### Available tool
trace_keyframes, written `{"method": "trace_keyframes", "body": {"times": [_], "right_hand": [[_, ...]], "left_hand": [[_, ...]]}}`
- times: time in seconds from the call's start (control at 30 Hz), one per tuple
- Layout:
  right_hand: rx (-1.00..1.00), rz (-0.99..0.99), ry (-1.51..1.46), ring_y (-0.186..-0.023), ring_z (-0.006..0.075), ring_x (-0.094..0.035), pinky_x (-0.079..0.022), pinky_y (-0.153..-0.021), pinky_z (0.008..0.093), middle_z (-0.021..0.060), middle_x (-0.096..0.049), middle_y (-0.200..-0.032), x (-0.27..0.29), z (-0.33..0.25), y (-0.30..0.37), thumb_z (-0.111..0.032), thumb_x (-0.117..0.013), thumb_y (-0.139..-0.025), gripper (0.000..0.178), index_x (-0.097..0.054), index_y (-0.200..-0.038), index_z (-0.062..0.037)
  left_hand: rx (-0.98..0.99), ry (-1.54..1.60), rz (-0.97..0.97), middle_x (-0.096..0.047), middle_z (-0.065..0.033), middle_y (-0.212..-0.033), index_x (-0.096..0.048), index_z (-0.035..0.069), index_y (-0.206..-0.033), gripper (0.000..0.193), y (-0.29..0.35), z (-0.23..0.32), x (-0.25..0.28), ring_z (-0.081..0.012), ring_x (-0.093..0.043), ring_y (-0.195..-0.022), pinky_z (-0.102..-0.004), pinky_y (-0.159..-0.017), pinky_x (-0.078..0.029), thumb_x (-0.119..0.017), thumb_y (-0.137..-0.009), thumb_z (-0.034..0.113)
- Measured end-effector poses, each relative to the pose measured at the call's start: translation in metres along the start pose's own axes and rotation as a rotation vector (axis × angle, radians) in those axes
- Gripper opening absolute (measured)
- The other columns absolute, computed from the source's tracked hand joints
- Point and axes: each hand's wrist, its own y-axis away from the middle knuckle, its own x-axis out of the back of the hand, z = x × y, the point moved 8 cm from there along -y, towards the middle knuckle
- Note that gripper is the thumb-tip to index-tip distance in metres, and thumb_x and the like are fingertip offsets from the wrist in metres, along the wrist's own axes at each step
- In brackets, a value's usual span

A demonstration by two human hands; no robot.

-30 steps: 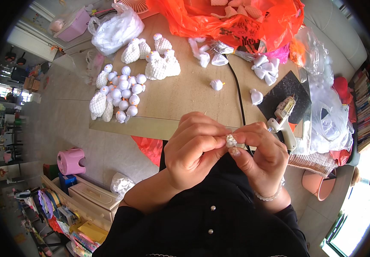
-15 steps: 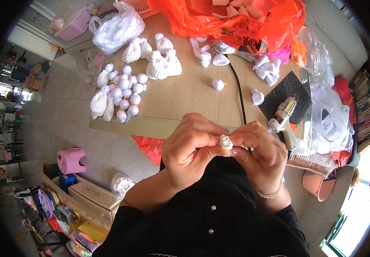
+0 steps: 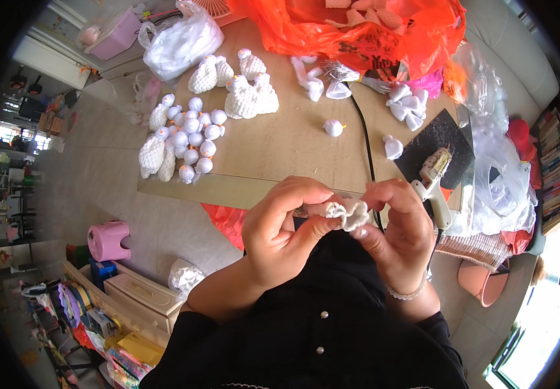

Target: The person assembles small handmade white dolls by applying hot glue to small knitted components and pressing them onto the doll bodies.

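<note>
Between my hands, at the table's near edge, is a small white fabric piece with a ruffled, open-looking rim. My left hand pinches one side between thumb and fingers. On the other side, the thumb and index finger of my right hand grip its edge, a little blurred. Beyond my hands lie a single white ball with an orange bit and a white fabric piece. To the left sit a cluster of white balls and several knitted white bird-like figures.
A glue gun rests on a black mat at right, a black cord crossing the table. More white pieces lie behind. An orange-red plastic bag fills the far side; a white bag stands far left.
My fingers have spread further apart, and the white fabric piece between them now shows wider and opened out. The things on the table have stayed in place.
</note>
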Motion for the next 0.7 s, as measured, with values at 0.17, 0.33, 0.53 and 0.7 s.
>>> {"method": "trace_keyframes", "body": {"times": [0.17,0.33,0.53,0.7], "right_hand": [[0.041,-0.015,0.053,-0.073,0.0194,-0.058,-0.047,-0.062,0.0274,0.0075,-0.057,-0.082,-0.001,-0.001,-0.001,-0.01,-0.078,-0.071,0.03,-0.065,-0.096,0.0006],[0.047,0.02,0.031,-0.072,0.0195,-0.057,-0.045,-0.062,0.0274,0.0081,-0.056,-0.083,0.0,-0.001,0.001,-0.007,-0.075,-0.073,0.018,-0.067,-0.088,-0.0003],[0.071,0.023,0.044,-0.073,0.0205,-0.058,-0.046,-0.063,0.0277,0.0091,-0.057,-0.084,0.002,-0.003,0.001,-0.003,-0.072,-0.076,0.016,-0.065,-0.09,-0.0001],[0.079,0.027,0.036,-0.075,0.022,-0.059,-0.047,-0.063,0.0282,0.0106,-0.058,-0.085,0.002,-0.002,0.001,-0.003,-0.07,-0.078,0.017,-0.062,-0.092,0.0007]], "left_hand": [[0.037,0.002,0.001,-0.062,-0.0149,-0.096,-0.056,-0.007,-0.107,0.032,0.003,-0.002,-0.001,-0.0202,-0.063,-0.084,-0.0278,-0.068,-0.052,-0.069,-0.077,-0.008],[-0.013,-0.12,-0.097,-0.062,-0.0152,-0.096,-0.06,-0.007,-0.103,0.028,-0.006,0.008,-0.008,-0.0182,-0.062,-0.08,-0.0257,-0.067,-0.051,-0.071,-0.077,-0.006],[0.137,-0.083,-0.142,-0.06,-0.0207,-0.099,-0.057,-0.01,-0.101,0.023,-0.009,0.007,-0.013,-0.0232,-0.06,-0.088,-0.0321,-0.077,-0.05,-0.066,-0.081,-0.003],[0.065,-0.077,-0.128,-0.061,-0.0155,-0.095,-0.059,-0.008,-0.097,0.017,-0.01,0.006,-0.012,-0.0178,-0.061,-0.079,-0.0266,-0.068,-0.05,-0.065,-0.082,-0.003]]}}
